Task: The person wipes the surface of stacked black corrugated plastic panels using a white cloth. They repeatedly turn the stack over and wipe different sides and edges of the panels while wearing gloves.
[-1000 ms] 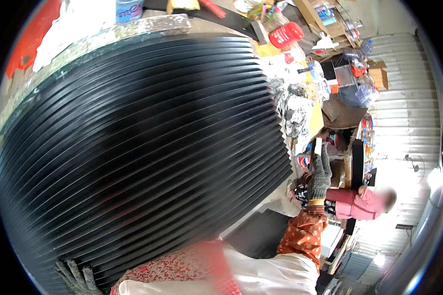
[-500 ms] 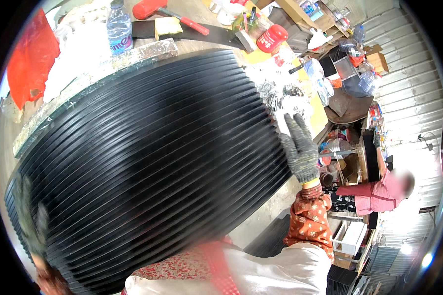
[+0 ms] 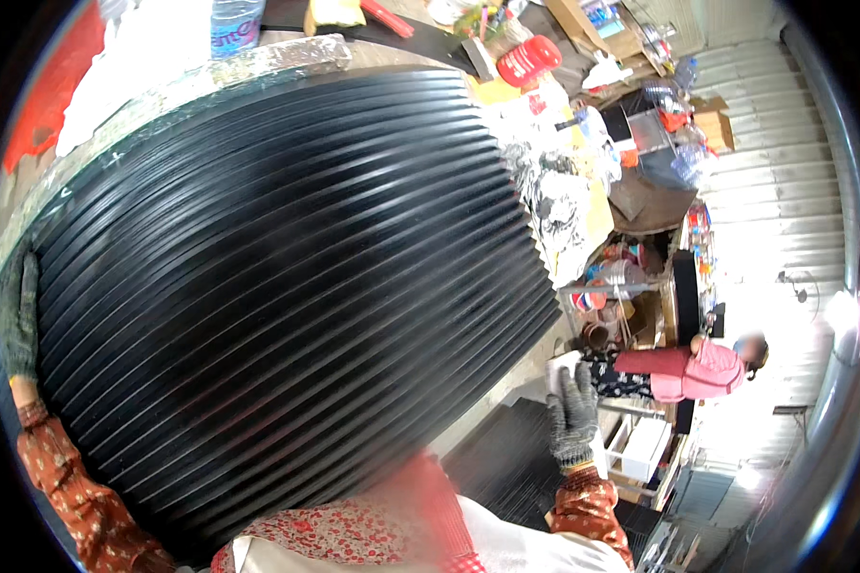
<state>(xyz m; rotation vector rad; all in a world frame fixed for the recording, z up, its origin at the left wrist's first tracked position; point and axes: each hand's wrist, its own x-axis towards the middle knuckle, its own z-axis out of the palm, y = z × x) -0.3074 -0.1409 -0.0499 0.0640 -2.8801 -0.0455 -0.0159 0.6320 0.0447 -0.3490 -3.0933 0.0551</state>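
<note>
A broad row of long black ribbed strips (image 3: 296, 277), laid side by side, fills the bench before me. My left hand (image 3: 16, 325), in a grey-green knit glove, lies with fingers stretched along the strips' left ends. To the right of the strips, my right hand (image 3: 573, 415) wears a matching glove and is closed on a small white piece (image 3: 563, 368), which looks like cloth or paper. Part of that piece is hidden by the fingers.
A pale, stained bar (image 3: 191, 94) runs along the strips' far edge. Beyond it are a water bottle (image 3: 235, 24), a yellow block (image 3: 334, 11) and a red container (image 3: 529, 60). Dark strips (image 3: 506, 454) lie lower right. A person in pink (image 3: 698, 368) stands farther right.
My right hand has moved from the strips' right ends back toward me with the white piece. My left hand has slid farther away along the left ends. The whole view has shifted.
</note>
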